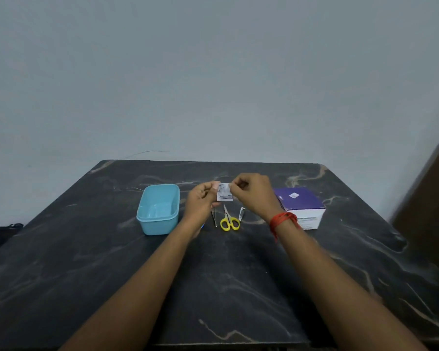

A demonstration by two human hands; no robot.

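Head view shows a small printed packet held at centre frame above the desk, the left hand pinching its left edge and the right hand pinching its top right corner. An uneven pull could tear it crookedly and spill its contents towards the scissors just below. A weak pinch could drop it short of the blue tub at left.

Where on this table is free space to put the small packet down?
Free: the near table between the forearms, below the yellow scissors; the corner left of the blue tub; the far strip behind the left hand and right hand. Crowded: between tub and purple box, where scissors, metal tool and paper scrap lie.
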